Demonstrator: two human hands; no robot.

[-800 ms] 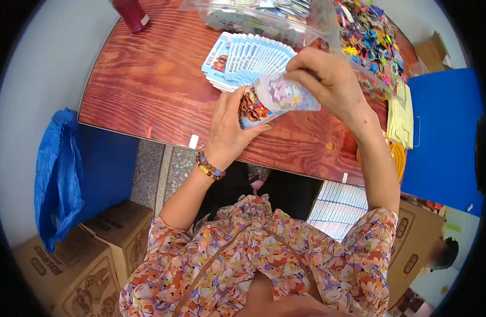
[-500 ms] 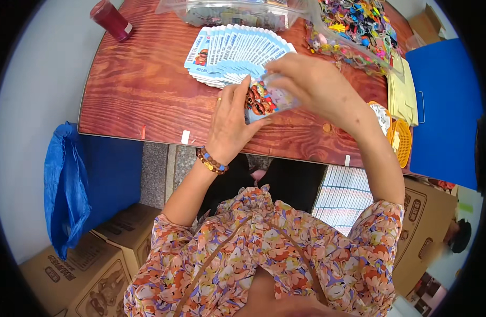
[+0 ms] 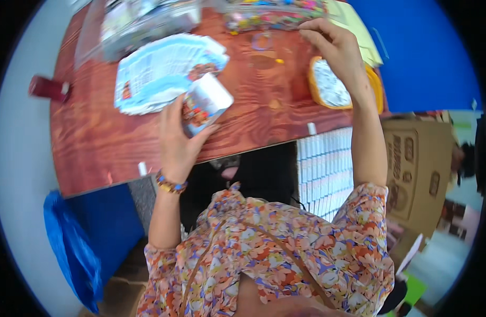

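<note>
1. Thumb and fingers of the left hand [image 3: 177,141] grip a small box [image 3: 197,110] from either side, the fingers close together along its left and the thumb across its lower right.
2. That box tilts above the wooden table [image 3: 243,113], its printed side showing reddish figures and a plain white face turned to the upper right.
3. Just beyond it spreads a fan of pale blue cards [image 3: 155,68]; I can't tell whether box and cards touch.
4. The right hand [image 3: 342,53] is well apart from the box, raised near an orange basket [image 3: 315,90] with something white inside. Its fingers bend toward the thumb; blur keeps me from telling whether the tips pinch anything.
5. Left of that hand, a purplish ring [image 3: 261,41] and a yellow bit [image 3: 280,61] lie on the wood.
6. Along the far side sit a clear tub [image 3: 147,34] and a bin of colourful trinkets [image 3: 269,18]; a dark red container [image 3: 48,88] is near the left edge.
</note>
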